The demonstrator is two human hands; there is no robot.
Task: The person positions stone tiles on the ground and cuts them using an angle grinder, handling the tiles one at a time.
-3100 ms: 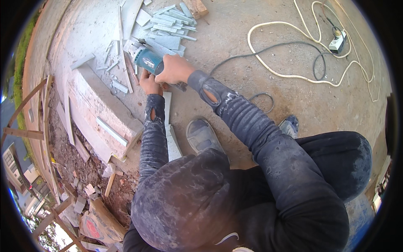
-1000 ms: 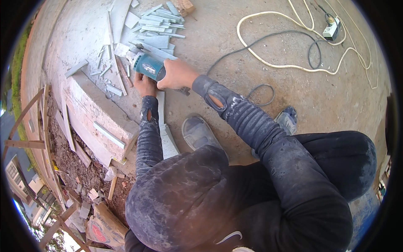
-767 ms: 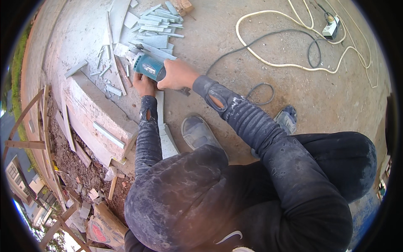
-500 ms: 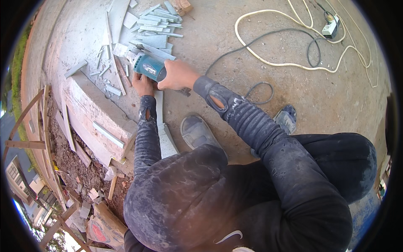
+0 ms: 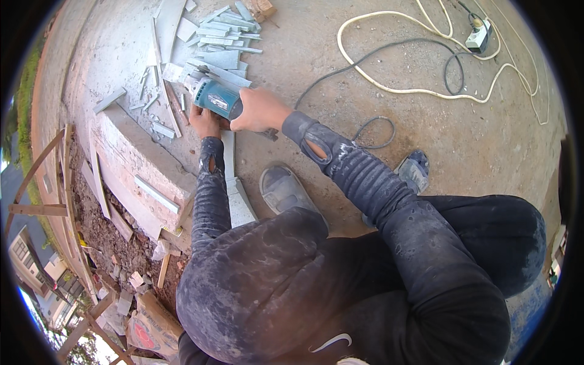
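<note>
My right hand (image 5: 263, 110) is wrapped round the rear of a teal angle grinder (image 5: 216, 98), whose metal head points up and left toward the cut pieces. Just below the tool's body, my left hand (image 5: 205, 123) has its fingers curled in close. What those fingers grip is hidden by the grinder. A long pale tile strip (image 5: 229, 159) runs from beneath my hands back toward my left leg, ending over a wider pale slab (image 5: 241, 207). Beyond the grinder lies a heap of narrow grey-green tile strips (image 5: 222, 33).
A white extension cable (image 5: 389, 90) and a dark cord (image 5: 371, 53) loop over the concrete at the right, near a power socket block (image 5: 479, 38). A raised concrete block (image 5: 143, 155) stands at left beside rubble. My sandalled foot (image 5: 286, 190) is close by.
Both hands and the grinder keep almost the same place. The view has shifted very slightly; nothing was visibly taken up or let go.
</note>
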